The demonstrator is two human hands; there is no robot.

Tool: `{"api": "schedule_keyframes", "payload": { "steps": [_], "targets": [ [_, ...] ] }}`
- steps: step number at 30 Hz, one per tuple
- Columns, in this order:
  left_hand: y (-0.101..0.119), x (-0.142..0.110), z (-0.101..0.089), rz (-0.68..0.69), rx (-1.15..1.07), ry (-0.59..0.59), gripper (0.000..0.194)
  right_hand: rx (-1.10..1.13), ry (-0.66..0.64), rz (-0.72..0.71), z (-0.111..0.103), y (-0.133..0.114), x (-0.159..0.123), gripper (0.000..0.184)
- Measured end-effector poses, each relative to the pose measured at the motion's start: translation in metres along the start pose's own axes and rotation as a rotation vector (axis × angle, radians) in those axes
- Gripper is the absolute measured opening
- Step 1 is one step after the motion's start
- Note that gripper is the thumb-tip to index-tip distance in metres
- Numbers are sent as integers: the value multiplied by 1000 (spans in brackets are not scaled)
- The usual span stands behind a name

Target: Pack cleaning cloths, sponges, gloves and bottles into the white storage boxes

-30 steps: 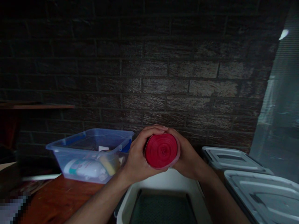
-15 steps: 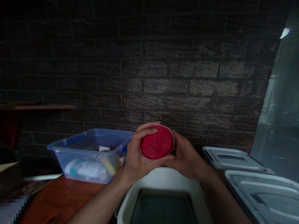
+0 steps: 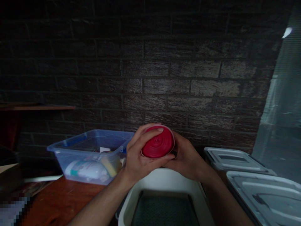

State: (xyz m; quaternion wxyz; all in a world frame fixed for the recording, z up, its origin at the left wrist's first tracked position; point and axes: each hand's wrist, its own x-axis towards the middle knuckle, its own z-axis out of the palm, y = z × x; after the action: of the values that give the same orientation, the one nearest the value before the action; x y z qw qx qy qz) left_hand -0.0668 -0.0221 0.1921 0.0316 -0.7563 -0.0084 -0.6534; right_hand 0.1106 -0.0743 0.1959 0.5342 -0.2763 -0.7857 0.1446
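Observation:
A tightly wound red roll [image 3: 158, 143], its spiral end facing me and a pale band round its rim, is held up in front of the brick wall. My left hand [image 3: 138, 153] wraps its left side and underside, with one finger lying across the upper part of the red face. Around the right side curls my right hand [image 3: 187, 155], its fingers mostly hidden behind the roll. Whether the roll is plastic or another material, I cannot tell. Below both hands stands a white tub [image 3: 174, 180] with a dark green textured surface inside.
A clear bluish plastic bin [image 3: 60, 158] on the left holds a white bottle [image 3: 87, 169] and other items, on a reddish wooden table [image 3: 61, 201]. Two lidded containers stand at right, with grey lids [image 3: 237, 158]. A dark brick wall [image 3: 145, 84] rises behind.
My left finger has slid further right across the red face, and the roll has tipped slightly. Both hands keep their hold in nearly the same place.

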Motion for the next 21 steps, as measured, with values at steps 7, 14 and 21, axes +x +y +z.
{"api": "schedule_keyframes", "payload": {
  "steps": [7,14,21],
  "targets": [
    [-1,-1,0,8,0,2,80,-13,-9,3,-2,-3,0,78],
    [-2,-2,0,13,29,17,79,8,-24,3,0,-4,1,71],
    [-3,1,0,104,94,36,72,-23,-32,19,-1,-5,0,68]
  ]
}}
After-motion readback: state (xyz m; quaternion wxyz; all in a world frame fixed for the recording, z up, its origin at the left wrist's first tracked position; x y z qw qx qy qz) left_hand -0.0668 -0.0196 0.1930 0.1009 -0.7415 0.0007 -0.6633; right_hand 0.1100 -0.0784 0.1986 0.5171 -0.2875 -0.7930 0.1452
